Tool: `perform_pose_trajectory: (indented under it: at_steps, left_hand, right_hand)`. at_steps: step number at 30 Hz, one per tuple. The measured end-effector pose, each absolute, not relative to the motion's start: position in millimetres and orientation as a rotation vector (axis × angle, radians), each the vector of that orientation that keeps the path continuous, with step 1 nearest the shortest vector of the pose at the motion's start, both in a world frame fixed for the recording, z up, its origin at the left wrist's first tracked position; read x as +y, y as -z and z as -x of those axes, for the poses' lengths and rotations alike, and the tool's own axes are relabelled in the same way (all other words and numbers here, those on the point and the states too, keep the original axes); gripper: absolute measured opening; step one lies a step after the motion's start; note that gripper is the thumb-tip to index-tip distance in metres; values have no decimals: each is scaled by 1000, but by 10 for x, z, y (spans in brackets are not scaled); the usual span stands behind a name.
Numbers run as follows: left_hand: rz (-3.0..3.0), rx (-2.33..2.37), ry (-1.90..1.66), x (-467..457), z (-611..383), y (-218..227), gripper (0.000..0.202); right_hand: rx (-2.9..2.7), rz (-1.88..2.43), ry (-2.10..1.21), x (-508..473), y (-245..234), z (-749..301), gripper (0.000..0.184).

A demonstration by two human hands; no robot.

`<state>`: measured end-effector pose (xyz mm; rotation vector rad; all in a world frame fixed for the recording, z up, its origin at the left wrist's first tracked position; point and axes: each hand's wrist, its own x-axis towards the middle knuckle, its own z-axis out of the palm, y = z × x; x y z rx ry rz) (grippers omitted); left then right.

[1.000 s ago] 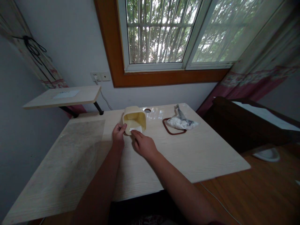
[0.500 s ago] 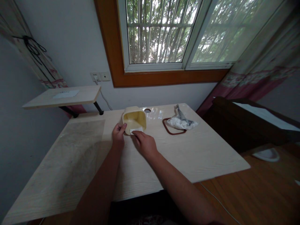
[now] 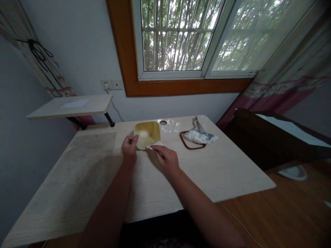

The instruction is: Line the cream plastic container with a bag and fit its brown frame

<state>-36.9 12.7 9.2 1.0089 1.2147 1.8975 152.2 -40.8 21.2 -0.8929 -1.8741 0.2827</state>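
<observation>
A yellow, rounded-square plastic container (image 3: 147,132) is held over the far middle of the table, its open side facing me. My left hand (image 3: 129,147) grips its near left rim, thumb on the wall. At the near right rim, my right hand (image 3: 167,156) pinches a small white tissue or cloth (image 3: 157,143), which touches the rim. The right fingers partly cover this white piece. To the right lies a reddish-brown rounded-square frame (image 3: 192,148). A clear plastic bag (image 3: 200,135) with white and dark contents rests partly over that frame.
The pale wooden table (image 3: 212,172) has a round cable hole (image 3: 163,122) near its back edge. A raised shelf (image 3: 98,105) on black legs stands at the back left, with a paper (image 3: 74,103) on it. Dark furniture (image 3: 281,137) stands to the right.
The container has tipped so more of its inside faces me. My right hand has moved slightly right along the rim with the white piece. The left hand keeps its grip.
</observation>
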Motion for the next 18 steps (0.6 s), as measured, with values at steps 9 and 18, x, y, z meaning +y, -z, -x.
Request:
perform_pose_trajectory:
  at_steps: [9, 18]
  left_hand:
    - [-1073, 1254, -1911, 95, 395, -181, 41]
    - [-1118, 1254, -1965, 34, 390, -264, 40]
  right_hand:
    - [-1330, 1165, -319, -371, -240, -2096, 21]
    - [-990, 1314, -275, -139, -93, -2670, 38]
